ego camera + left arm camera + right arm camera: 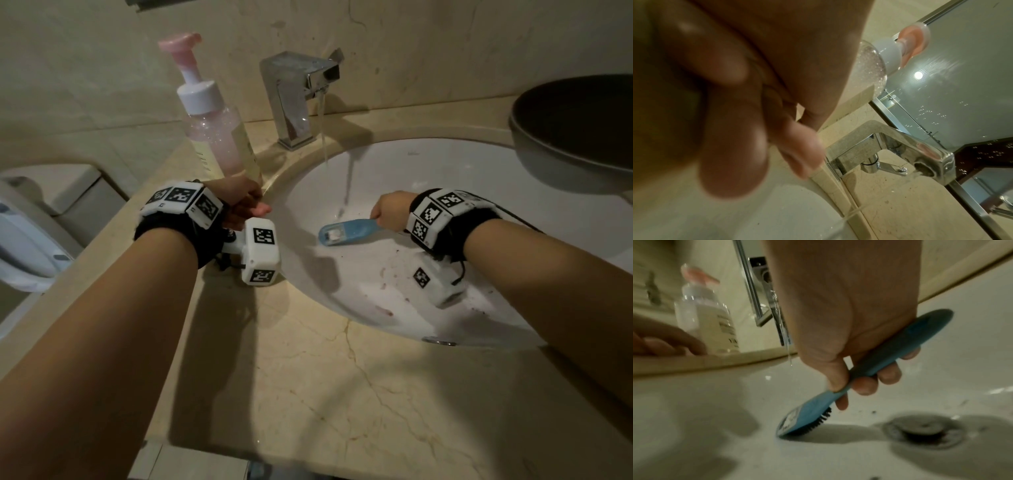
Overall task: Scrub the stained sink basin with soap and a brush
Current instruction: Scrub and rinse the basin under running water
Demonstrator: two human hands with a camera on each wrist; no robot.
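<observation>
The white sink basin [370,294] carries reddish-brown stains [384,310] near its front, and dark specks lie around the drain [920,430]. My right hand [390,209] grips the handle of a blue brush [346,233] inside the basin. The brush [812,415] is tilted, and the tip of its dark bristles touches the basin wall. A clear soap bottle [219,137] with a pink pump stands on the counter left of the faucet. My left hand [245,205] sits at the bottle's base with fingers [731,154] loosely curled and holds nothing.
The chrome faucet [294,89] runs a thin stream of water [323,137] into the back of the basin. A dark round bowl [575,130] stands on the counter at the right. A white toilet [41,219] is at the far left. The beige marble counter [308,377] runs in front.
</observation>
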